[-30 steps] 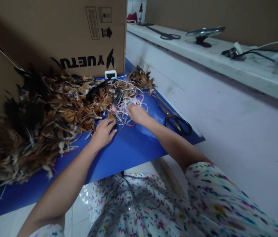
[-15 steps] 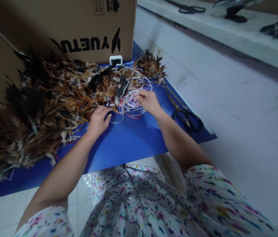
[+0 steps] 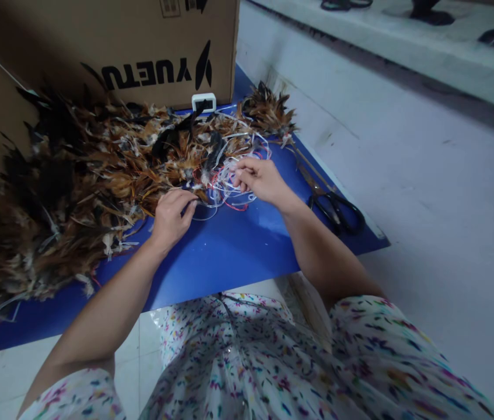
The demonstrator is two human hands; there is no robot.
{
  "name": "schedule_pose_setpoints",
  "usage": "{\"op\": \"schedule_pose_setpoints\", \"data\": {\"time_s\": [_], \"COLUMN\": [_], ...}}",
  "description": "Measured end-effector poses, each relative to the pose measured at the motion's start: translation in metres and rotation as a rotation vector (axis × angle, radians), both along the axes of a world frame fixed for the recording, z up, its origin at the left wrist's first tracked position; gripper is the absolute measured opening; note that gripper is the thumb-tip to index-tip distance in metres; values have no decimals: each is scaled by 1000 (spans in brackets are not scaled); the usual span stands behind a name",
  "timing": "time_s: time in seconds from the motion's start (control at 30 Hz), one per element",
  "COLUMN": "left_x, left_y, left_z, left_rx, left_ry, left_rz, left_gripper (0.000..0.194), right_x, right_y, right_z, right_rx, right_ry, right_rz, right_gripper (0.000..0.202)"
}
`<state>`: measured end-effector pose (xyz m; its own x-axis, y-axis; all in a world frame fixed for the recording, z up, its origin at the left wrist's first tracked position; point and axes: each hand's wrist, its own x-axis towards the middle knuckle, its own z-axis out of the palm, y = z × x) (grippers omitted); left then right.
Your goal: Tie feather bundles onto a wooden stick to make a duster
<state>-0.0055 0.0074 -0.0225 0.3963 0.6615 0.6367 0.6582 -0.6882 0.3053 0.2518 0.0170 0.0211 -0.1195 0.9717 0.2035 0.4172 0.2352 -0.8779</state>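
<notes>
A loose tangle of white and red plastic string lies on the blue tabletop, against the edge of a large heap of brown and black feathers. My right hand is at the tangle's right side, thumb and index finger pinched on the white string. My left hand rests by the heap's front edge with its fingers pinched together. A thin white strand runs from its fingertips towards the tangle. Its finger pads are partly hidden.
Black-handled scissors lie to the right near the wall. Behind the feathers stand a cardboard box and a small white digital timer or clock. A feather bundle lies at the back right. A ledge holds dark items.
The view has shifted slightly. My right hand's fingers have curled and moved a little left over the string. My left hand stays almost in place.
</notes>
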Motion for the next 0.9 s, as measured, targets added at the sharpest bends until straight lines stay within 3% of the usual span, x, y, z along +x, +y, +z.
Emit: {"op": "schedule_pose_setpoints", "data": {"time_s": [0.17,0.33,0.5,0.9], "left_x": [6,10,8,5], "left_y": [-15,-19,-15,-14], "left_z": [8,-1,-8,1], "left_rx": [-86,-170,-136,-94], "left_ry": [-51,-12,-11,-92], "left_rz": [-61,-202,-151,-66], "left_gripper": [29,45,32,13], "right_x": [-20,-42,-45,-36], "right_y": [-20,-34,-36,-29], "right_z": [-1,-7,-10,-8], "right_rx": [252,247,273,363], "right_ry": [-435,-670,-631,-381], "right_rz": [154,357,384,306], "right_gripper": [18,21,21,16]}}
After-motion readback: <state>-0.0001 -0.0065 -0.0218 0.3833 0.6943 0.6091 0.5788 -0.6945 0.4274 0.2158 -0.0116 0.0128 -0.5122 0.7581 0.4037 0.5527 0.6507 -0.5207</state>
